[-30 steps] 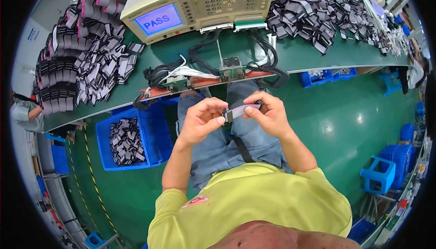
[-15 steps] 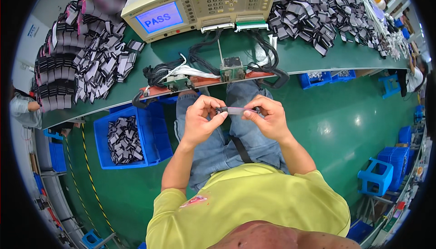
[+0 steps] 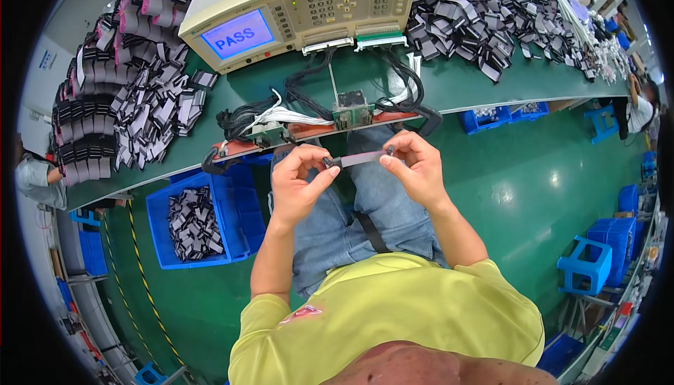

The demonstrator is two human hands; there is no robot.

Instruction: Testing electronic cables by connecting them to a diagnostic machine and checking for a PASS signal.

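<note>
**Ribbon cable drawn out between two hands, its middle now bare**

The short grey ribbon cable (image 3: 361, 160) is in the air above the person's lap, short of the worktop (image 3: 460, 89) and apart from it. Take the cable as the centre of a dial, with twelve toward the worktop. The left hand (image 3: 296, 184), just below nine, has its grip clamped on the cable's dark left end, thumb against bent fingers. The right hand (image 3: 420, 173), near three, has its grip pinched on the other end, which sits a little higher.

Over the last second the hands have spread: the right thumb, which lay across the strip, is now near its end, and more of the grey band shows. For the work in hand, this means the cable is held by its two ends, with its flat length uncovered.

Farther out, at twelve, a small board with a dark block (image 3: 352, 108) stands at the worktop's edge; the cable does not touch it. The cream tester (image 3: 302, 16) is at eleven, its screen lit as it was. One loose cable heap (image 3: 469, 23) lies at one o'clock, another (image 3: 156, 108) between nine and ten. Around eight, a blue bin (image 3: 160, 234) on the floor holds more cables.
</note>
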